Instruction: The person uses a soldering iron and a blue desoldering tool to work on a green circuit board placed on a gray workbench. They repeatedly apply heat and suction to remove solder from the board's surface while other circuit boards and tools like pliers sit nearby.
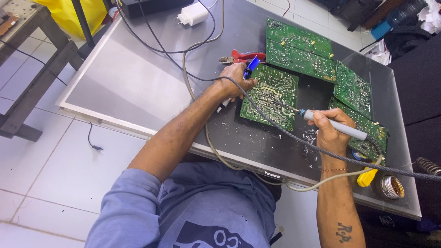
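Green circuit board (271,96), frame centre: right hand (333,131) grips soldering iron (337,126), left hand (236,80) holds blue-tipped tool (250,66). Draped cable (275,124) could snag, dragging the tip off.

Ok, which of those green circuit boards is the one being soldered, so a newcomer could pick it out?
On the grey panel serving as a table, find the board between the two hands. It lies solder side up with pale traces, nearest the person, while the others fan out behind it and to its right.
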